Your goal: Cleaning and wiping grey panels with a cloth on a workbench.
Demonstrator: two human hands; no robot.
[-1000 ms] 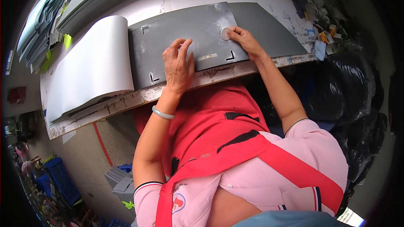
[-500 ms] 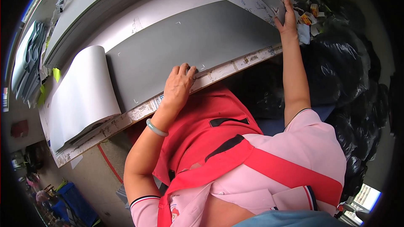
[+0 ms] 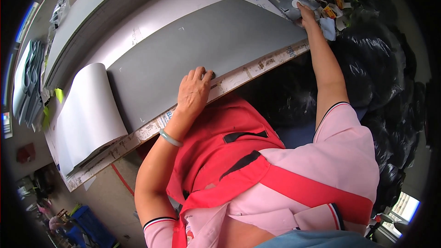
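Note:
A long dark-grey sheet (image 3: 197, 41) lies on the table, with small pale corner marks on it. At its left end it is folded over, showing a smooth white underside (image 3: 89, 110). My left hand (image 3: 194, 91) rests on the sheet near the front edge, its fingers bent; a small dark thing shows at the fingertips, too hidden to name. Stretched out to the far right, my right hand (image 3: 307, 17) is closed at the sheet's right end. A pale round-ended object (image 3: 295, 3) shows at its fingertips; the rest of it is hidden.
The table's worn front edge (image 3: 248, 72) runs just ahead of my red apron. Behind the sheet stands a thick stack of grey sheets (image 3: 87, 23). Folded grey-blue material (image 3: 28, 80) hangs at the left. Black plastic bags (image 3: 367, 73) and scraps (image 3: 331, 11) crowd the right.
My right hand has moved a little left and nearer, its fingers more closed, and the round-ended object with it. My left hand stays nearly in place. The whole view has shifted slightly.

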